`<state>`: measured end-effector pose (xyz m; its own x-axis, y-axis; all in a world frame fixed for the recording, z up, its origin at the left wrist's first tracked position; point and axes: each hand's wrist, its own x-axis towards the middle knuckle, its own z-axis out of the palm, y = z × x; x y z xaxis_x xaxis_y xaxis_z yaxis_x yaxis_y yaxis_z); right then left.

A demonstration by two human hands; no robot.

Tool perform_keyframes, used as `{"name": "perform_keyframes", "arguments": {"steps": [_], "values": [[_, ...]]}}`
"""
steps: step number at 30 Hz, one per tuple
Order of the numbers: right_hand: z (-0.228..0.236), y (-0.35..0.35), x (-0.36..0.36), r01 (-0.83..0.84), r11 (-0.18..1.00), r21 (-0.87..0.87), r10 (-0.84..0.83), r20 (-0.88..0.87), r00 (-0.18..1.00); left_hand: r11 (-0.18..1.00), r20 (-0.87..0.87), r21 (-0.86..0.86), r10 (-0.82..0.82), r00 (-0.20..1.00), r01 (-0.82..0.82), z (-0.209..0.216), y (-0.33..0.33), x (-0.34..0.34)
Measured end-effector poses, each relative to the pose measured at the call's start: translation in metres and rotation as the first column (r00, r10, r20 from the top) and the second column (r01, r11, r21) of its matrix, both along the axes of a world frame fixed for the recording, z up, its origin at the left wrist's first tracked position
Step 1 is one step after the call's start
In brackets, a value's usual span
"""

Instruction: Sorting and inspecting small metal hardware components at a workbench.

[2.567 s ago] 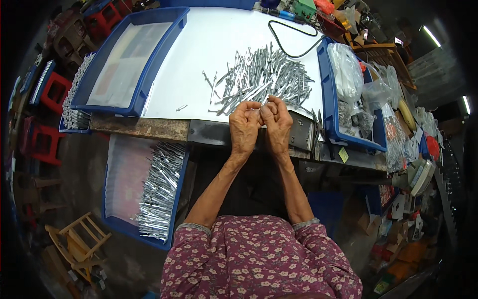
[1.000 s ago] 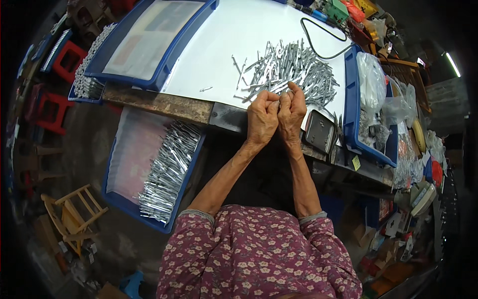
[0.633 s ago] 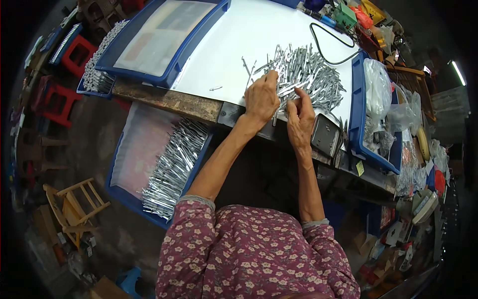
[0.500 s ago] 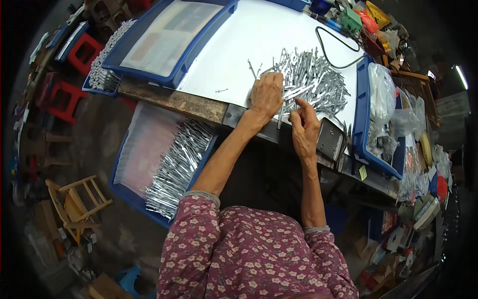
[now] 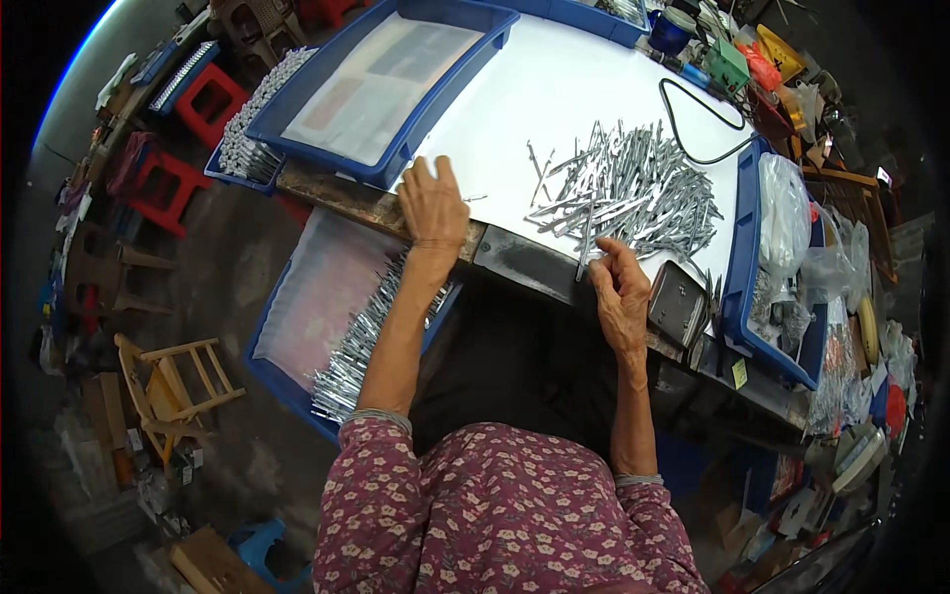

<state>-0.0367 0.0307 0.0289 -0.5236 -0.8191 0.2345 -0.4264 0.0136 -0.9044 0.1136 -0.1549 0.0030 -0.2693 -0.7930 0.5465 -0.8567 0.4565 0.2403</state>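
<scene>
A heap of thin silvery metal strips [image 5: 643,193] lies on the white-covered tabletop [image 5: 485,109] ahead of me. My left hand [image 5: 433,210] is over the table's front edge, near the corner of a blue tray [image 5: 388,170]. Its fingers are stretched out and nothing shows in them. My right hand [image 5: 621,289] is at the heap's near edge, thumb and forefinger apart, the other fingers curled in. Close to its fingertips, one strip [image 5: 584,259] sticks out over the edge. A small loose piece [image 5: 477,198] rests beside my left hand.
Below the table on the left, a lined blue crate [image 5: 269,371] holds many strips. A dark rectangular metal box [image 5: 678,302] and pliers-like tools [image 5: 712,297] are right of my right hand. Beyond stands a blue bin [image 5: 740,247] with plastic bags. A black cable loop [image 5: 683,144] lies behind the heap.
My left hand has left the heap and moved left toward the blue tray, its fingers now spread. The right hand stays by the heap's near edge. The whole view has shifted slightly.
</scene>
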Motion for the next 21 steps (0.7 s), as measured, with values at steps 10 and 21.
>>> {"name": "perform_keyframes", "arguments": {"steps": [10, 21], "values": [[0.005, 0.012, 0.001, 0.021, 1.000, 0.007, -0.022, 0.065, 0.998, 0.997, 0.011, 0.020, 0.072, 0.997, -0.072, -0.011, -0.016, 0.012], [0.007, 0.038, -0.016, 0.072, 0.997, 0.033, -0.074, 0.047, 0.996, 0.974, 0.051, 0.122, -0.198, 0.979, 0.190, -0.012, -0.027, 0.012]]}}
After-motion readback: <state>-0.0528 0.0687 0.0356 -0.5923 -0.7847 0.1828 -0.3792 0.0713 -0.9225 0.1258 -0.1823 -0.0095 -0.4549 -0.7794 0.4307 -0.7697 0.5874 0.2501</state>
